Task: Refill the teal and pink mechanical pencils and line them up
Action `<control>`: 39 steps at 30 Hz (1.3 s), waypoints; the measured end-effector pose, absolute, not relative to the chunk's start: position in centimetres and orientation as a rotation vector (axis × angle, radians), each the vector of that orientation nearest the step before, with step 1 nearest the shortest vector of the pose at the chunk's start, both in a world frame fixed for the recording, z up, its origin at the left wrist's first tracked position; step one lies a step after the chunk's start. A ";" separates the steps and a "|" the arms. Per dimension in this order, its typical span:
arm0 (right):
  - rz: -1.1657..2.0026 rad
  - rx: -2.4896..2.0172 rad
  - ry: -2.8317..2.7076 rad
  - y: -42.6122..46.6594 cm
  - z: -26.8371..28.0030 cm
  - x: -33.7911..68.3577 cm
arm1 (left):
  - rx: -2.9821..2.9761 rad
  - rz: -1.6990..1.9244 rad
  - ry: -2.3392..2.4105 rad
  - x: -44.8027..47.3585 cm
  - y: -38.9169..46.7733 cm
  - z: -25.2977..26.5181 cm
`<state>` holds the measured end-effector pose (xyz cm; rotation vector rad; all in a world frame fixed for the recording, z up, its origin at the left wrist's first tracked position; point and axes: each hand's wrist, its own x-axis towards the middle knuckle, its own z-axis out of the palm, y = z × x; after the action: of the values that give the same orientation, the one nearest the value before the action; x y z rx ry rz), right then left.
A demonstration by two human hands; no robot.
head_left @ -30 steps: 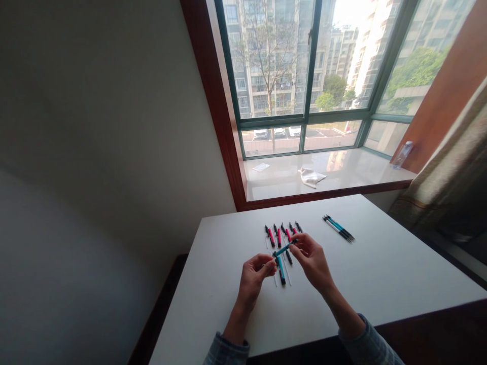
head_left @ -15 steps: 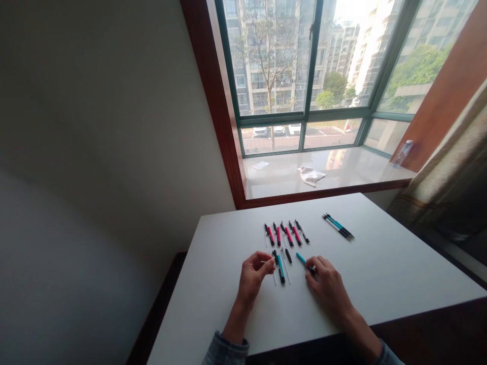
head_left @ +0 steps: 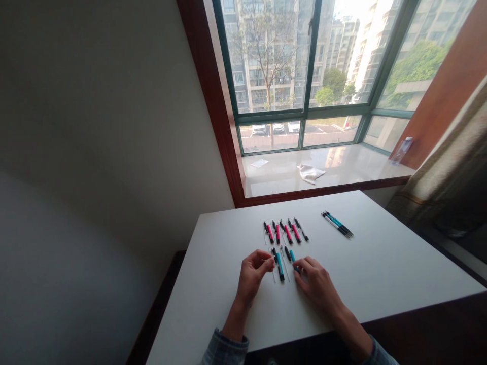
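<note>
My right hand (head_left: 314, 278) is closed on a teal pen barrel (head_left: 292, 255), whose lower end its fingers hide. Just left of that barrel lies a short black pen part (head_left: 287, 253). Beside it is a thin white refill (head_left: 285, 264). Another teal barrel with a black end (head_left: 280, 267) rests between my hands, near a black pen part (head_left: 274, 254). My left hand (head_left: 252, 278) is pinched shut beside these; whatever its fingertips hold is too small to make out.
Behind my hands is a row of pink pen barrels (head_left: 287, 234) with black parts and refills. Several assembled pens (head_left: 338, 225) lie together at the right on the white table (head_left: 388, 258). A cloth (head_left: 310, 173) and a clear bottle (head_left: 402, 151) are on the windowsill.
My right hand has moved left with the teal barrel, bringing it beside the short black part and turning it more in line with the row. My left hand stays pinched in place.
</note>
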<state>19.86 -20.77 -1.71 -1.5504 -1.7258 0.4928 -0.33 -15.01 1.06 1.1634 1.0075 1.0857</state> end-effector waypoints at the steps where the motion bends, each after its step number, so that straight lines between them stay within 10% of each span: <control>1: 0.501 -1.549 -1.729 -20.8 -1.7 19.8 | 1.171 1.081 1.002 -0.3 -15.0 1.0; 39: 0.866 -1.174 -1.484 -18.9 1.6 18.2 | 1.307 0.945 0.889 -0.4 -15.4 1.7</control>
<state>18.22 -18.94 1.56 -1.1738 -1.4837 0.8662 -0.36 -15.40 1.73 1.3066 0.8891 0.9454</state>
